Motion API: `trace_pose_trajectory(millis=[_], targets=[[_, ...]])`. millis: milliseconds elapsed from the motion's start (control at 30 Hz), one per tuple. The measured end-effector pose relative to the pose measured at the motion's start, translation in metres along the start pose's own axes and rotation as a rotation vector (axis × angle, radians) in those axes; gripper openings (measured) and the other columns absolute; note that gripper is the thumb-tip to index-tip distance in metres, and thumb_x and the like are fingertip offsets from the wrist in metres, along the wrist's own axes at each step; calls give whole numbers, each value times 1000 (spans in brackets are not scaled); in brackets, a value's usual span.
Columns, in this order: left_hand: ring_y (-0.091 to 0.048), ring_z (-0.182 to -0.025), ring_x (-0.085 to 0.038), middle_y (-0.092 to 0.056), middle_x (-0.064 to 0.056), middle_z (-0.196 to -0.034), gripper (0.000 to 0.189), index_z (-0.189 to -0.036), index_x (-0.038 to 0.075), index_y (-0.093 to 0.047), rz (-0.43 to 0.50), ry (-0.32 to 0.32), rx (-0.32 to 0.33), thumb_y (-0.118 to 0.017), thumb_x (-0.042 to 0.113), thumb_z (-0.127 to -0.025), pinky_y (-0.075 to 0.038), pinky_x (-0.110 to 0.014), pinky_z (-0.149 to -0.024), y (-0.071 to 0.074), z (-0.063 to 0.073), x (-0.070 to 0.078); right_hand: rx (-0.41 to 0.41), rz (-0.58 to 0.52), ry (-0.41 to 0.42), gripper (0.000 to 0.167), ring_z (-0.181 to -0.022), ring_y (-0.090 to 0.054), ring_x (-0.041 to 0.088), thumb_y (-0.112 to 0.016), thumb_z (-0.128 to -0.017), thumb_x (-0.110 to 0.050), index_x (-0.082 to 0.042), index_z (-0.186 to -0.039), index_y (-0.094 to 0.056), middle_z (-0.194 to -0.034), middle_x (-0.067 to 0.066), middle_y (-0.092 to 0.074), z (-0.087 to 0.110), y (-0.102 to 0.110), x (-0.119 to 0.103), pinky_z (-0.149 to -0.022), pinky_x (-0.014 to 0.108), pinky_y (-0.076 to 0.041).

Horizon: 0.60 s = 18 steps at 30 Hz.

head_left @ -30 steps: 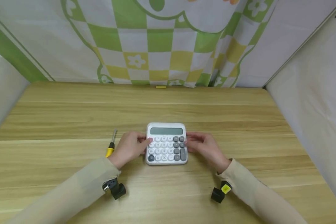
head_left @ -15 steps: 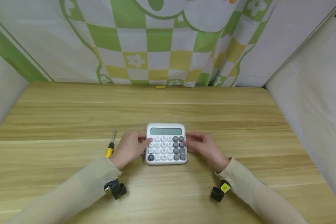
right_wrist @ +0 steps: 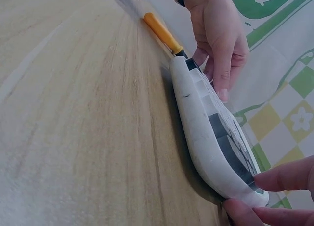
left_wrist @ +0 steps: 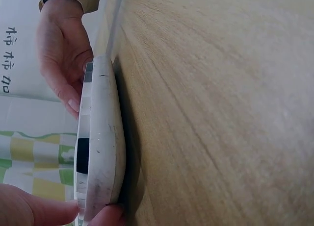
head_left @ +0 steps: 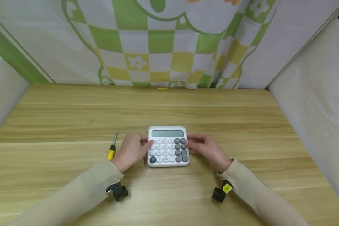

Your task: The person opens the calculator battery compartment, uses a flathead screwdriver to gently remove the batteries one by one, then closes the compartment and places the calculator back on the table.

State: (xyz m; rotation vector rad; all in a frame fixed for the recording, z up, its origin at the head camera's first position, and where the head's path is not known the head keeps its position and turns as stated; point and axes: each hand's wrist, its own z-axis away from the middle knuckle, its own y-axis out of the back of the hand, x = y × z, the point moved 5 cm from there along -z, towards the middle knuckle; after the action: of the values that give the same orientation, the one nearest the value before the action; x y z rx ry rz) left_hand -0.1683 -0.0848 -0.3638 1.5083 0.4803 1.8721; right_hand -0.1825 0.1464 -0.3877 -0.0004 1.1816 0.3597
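A white square calculator (head_left: pixel 165 150) with white and grey keys lies in front of me, its screen at the far side. My left hand (head_left: pixel 131 149) grips its left edge, thumb on top over the keys and a fingertip under the rim in the left wrist view. On the right edge my right hand (head_left: pixel 210 152) pinches it the same way, thumb by the grey keys. A dark shadow runs beneath the calculator body (left_wrist: pixel 105 133) in the left wrist view. Beside my left hand lies a yellow and black screwdriver (head_left: pixel 111 151), its metal blade pointing away.
The wooden table (head_left: pixel 73 116) reaches back to a green, yellow and white checked curtain (head_left: pixel 160 59). A small yellow piece (head_left: pixel 162 88) sits at the table's far edge. White cloth walls (head_left: pixel 313 94) stand at both sides. Small black cameras (head_left: pixel 120 193) hang at both wrists.
The calculator's far edge has come slightly nearer in the head view, and its screen looks a little lighter. Both hands keep their hold on its sides.
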Motion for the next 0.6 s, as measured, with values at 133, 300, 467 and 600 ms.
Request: trace_pose_trajectory(millis=[133, 300, 467, 600], targets=[[-51, -57, -13, -62, -6, -69, 28, -114, -1, -68, -1, 3, 5, -57, 19, -96, -40, -24, -51, 2, 1, 0, -5, 14, -9, 46, -95, -65, 16, -67, -86, -8, 4, -129, -55, -119, 22, -62, -2, 0, 0, -85, 31, -55], [-53, -58, -13, -63, -6, -71, 28, -114, 0, -68, 12, 4, 11, -58, 18, -96, -42, -24, -51, 2, 2, -1, -29, 37, -1, 45, -93, -65, 16, -66, -87, -6, 4, -129, -54, -116, 21, -62, -3, 0, -3, -84, 31, -56], [-58, -60, -12, -65, -7, -74, 29, -116, -1, -67, 34, 15, 5, -59, 19, -96, -45, -24, -52, 1, 1, -3, -64, 54, 12, 46, -95, -65, 17, -63, -88, -4, 6, -131, -51, -117, 22, -61, -2, -1, -5, -85, 32, -55], [-62, -63, -11, -67, -8, -78, 30, -116, -3, -66, 60, 4, -1, -58, 18, -96, -48, -24, -53, 2, 1, -6, -81, 67, 19, 47, -97, -65, 18, -62, -89, -5, 6, -133, -50, -119, 23, -60, -1, -1, -5, -87, 32, -55]])
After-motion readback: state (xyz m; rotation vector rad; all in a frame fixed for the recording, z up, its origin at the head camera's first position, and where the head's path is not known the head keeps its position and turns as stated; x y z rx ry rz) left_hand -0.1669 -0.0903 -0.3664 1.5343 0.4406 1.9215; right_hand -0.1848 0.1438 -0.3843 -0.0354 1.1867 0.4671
